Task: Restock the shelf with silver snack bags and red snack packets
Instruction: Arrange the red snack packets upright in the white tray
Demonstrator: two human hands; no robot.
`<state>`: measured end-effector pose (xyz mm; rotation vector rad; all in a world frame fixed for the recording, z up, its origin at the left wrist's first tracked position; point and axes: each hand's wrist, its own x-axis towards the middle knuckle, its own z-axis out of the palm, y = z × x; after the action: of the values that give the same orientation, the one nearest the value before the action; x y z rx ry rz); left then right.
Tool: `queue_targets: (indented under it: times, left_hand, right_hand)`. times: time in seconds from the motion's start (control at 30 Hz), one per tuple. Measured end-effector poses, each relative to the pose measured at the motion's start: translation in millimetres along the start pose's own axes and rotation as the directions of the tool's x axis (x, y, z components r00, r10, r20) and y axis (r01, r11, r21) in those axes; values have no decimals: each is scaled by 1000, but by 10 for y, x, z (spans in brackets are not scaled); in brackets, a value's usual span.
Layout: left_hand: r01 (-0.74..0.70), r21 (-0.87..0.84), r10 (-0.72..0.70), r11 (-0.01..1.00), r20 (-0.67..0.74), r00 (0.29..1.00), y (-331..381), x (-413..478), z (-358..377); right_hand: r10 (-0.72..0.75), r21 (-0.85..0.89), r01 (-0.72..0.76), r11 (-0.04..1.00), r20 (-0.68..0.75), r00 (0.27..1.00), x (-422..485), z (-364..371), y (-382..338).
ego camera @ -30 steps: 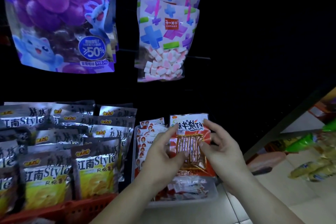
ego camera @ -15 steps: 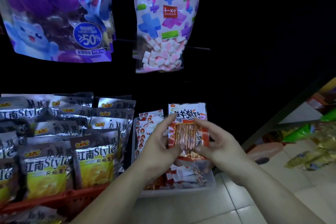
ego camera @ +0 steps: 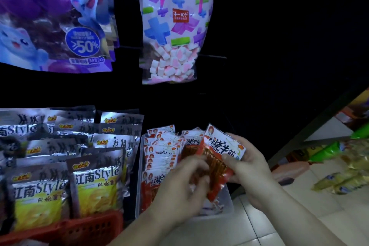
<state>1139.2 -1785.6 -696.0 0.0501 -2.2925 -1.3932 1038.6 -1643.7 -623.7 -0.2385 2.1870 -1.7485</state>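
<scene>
My right hand (ego camera: 247,163) grips a red snack packet (ego camera: 220,153) with a white top, tilted to the right above a clear plastic bin (ego camera: 219,212). My left hand (ego camera: 183,189) is blurred, its fingers curled against the packets in front of that one. More red snack packets (ego camera: 161,150) stand in rows in the bin's left half. Silver snack bags (ego camera: 95,183) with yellow fronts fill a red basket (ego camera: 87,227) to the left.
A purple grape candy bag (ego camera: 54,20) and a marshmallow bag (ego camera: 173,30) hang above. Dark shelving fills the upper right. Green and yellow packs (ego camera: 339,168) lie on another shelf at the far right, over a tiled floor (ego camera: 259,225).
The packet held upright in both hands is now tilted right in my right hand. My left hand has dropped lower onto the packets in the bin.
</scene>
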Motion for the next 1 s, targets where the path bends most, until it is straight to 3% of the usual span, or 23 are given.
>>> queue_targets:
  times: [0.07, 0.13, 0.27, 0.37, 0.5, 0.63, 0.73, 0.8, 0.9, 0.97, 1.0]
  left_hand:
    - [176, -95, -185, 980, -96, 978, -40, 80, -31]
    - [334, -348, -361, 876, -14, 932, -40, 149, -30]
    - [370, -487, -412, 791, 23, 911, -59, 221, -23]
    - [359, -419, -366, 834, 67, 928, -117, 277, 4]
    - [352, -189, -367, 917, -49, 929, -450, 323, 35]
    - [484, -91, -486, 870, 2, 874, -814, 344, 10]
    - [550, -84, -547, 831, 51, 835, -992, 339, 65]
    - [584, -119, -583, 803, 49, 811, -1098, 334, 125]
    - [604, -117, -601, 788, 66, 797, -1210, 330, 198]
    - [605, -96, -598, 790, 95, 796, -1257, 337, 222]
    - [606, -86, -597, 791, 108, 795, -1285, 344, 232]
  right_hand:
    - [43, 73, -51, 996, 101, 994, 20, -31, 21]
    - [45, 83, -61, 995, 185, 982, 19, -4, 55]
    - [-101, -81, 111, 990, 115, 988, 106, -32, 70]
    - [-140, -227, 160, 961, 101, 985, 300, -57, 41]
    - [-211, -455, 251, 854, 137, 968, 718, -36, 232]
    - [-179, -514, 266, 815, 214, 960, 1092, 43, 563]
    - [-68, -633, 260, 729, 311, 948, 1228, 100, 878]
    - [89, -703, 210, 679, 364, 927, 1256, 99, 1057]
    - [377, -808, 157, 567, 424, 824, 1203, 126, 1127]
    - [444, -816, 98, 570, 406, 799, 1209, 149, 1074]
    - [410, -785, 69, 616, 394, 823, 1240, 154, 1039]
